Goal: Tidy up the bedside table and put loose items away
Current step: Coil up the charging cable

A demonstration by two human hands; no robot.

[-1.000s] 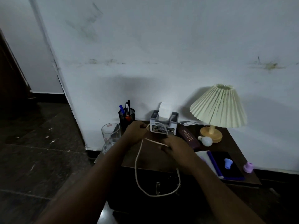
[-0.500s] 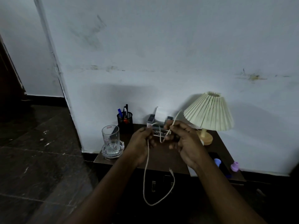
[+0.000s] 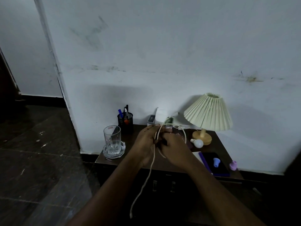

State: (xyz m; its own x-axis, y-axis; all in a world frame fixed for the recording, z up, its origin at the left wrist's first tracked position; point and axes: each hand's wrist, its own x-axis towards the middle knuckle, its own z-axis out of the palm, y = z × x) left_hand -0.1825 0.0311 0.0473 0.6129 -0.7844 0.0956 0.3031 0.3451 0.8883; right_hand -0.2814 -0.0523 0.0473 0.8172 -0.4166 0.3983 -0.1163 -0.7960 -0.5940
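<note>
White cable (image 3: pixel 150 170): I'm pinching its loop in both hands above the table (image 3: pixel 217 146), tail hanging straight down below my left hand (image 3: pixel 145 141), which is nearer it than my right hand (image 3: pixel 175 148).

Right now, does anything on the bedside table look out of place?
A bare light bulb lies on its side by the lamp. A blue cap sits on a dark pad, a purple cap at the table's right edge. A half-coiled cable, held by the left hand and right hand, dangles past the front.
</note>
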